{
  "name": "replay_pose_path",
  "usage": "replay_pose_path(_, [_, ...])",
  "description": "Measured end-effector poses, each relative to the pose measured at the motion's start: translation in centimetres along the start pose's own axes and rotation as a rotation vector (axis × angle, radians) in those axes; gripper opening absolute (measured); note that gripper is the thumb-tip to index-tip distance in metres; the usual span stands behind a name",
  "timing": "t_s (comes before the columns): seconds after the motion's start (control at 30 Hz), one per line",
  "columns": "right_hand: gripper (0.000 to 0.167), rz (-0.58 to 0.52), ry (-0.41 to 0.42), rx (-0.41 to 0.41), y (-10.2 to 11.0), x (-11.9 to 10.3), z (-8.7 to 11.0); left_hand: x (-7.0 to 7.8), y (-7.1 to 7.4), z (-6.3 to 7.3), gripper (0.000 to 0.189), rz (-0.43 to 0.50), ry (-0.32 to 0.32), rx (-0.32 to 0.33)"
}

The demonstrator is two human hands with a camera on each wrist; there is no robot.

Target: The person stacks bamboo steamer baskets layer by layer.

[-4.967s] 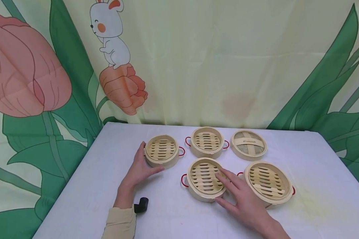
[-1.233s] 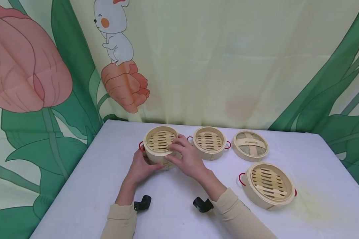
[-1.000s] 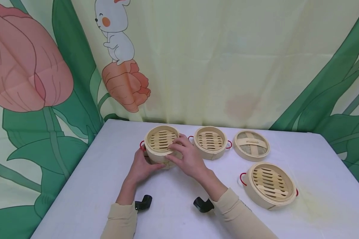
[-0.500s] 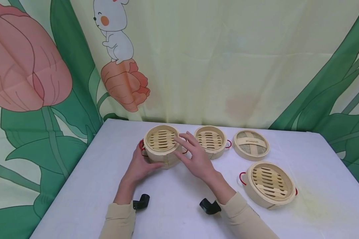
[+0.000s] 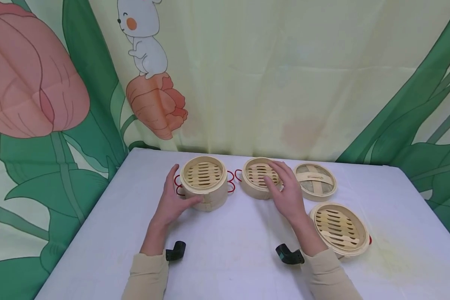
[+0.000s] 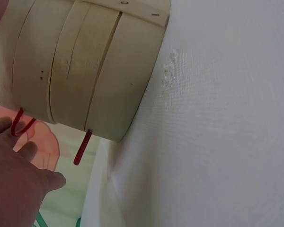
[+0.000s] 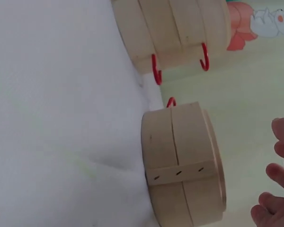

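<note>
Two round bamboo steamer baskets with red handles form a stack [image 5: 206, 193] at the back left; its side [image 6: 85, 71] fills the top of the left wrist view. My left hand [image 5: 172, 204] lies along the stack's left side, thumb across the front, fingers stretched out and not gripping. Over the right part of the middle steamer basket [image 5: 256, 189] hovers my right hand [image 5: 288, 196], its fingers spread and holding nothing. In the right wrist view those fingertips [image 7: 277, 175] stand apart from that basket [image 7: 180, 156]. The right hand hides its right handle.
A bamboo steamer lid [image 5: 315, 183] with a crossed strap lies behind the right hand. Another steamer basket [image 5: 337, 229] sits at the front right, near the right forearm. A white cloth covers the table [image 5: 225, 258], and a printed curtain [image 5: 247, 83] hangs behind it.
The basket from the front middle now tops the left basket. My right hand has let go of it and moved right, over the middle basket. The left hand has loosened beside the stack.
</note>
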State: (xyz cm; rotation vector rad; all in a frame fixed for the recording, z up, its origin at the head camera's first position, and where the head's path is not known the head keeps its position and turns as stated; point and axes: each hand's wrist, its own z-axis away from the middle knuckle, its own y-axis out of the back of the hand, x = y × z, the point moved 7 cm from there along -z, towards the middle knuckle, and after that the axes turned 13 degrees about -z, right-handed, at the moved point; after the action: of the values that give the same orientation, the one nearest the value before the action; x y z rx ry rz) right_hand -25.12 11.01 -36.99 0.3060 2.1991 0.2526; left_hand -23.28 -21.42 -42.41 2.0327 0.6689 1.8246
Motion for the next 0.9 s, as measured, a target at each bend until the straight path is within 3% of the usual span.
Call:
replay_pose_path(0.13, [0.043, 0.057, -0.036, -0.037, 0.3, 0.9, 0.3, 0.6, 0.1, -0.2, 0.124, -0.02, -0.017, 0.016])
replay_pose_path(0.33, [0.051, 0.16, -0.173, -0.21, 0.2, 2.6, 0.8, 1.2, -0.3, -0.2, 0.122, -0.058, -0.006, 0.014])
replay_pose_path(0.53, [0.055, 0.238, -0.242, -0.347, 0.0, 3.6, 1.2, 1.1, -0.5, -0.1, 0.12, -0.106, -0.002, 0.023])
replay_pose_path(0.7, [0.044, 0.242, -0.224, -0.375, 0.0, 3.9, 1.5, 0.9, -0.4, 0.1, 0.116, -0.103, 0.022, 0.021])
replay_pose_path(0.9, [0.027, 0.233, -0.171, -0.344, 0.0, 3.9, 1.6, 1.0, -0.3, 0.1, 0.116, -0.095, 0.036, 0.001])
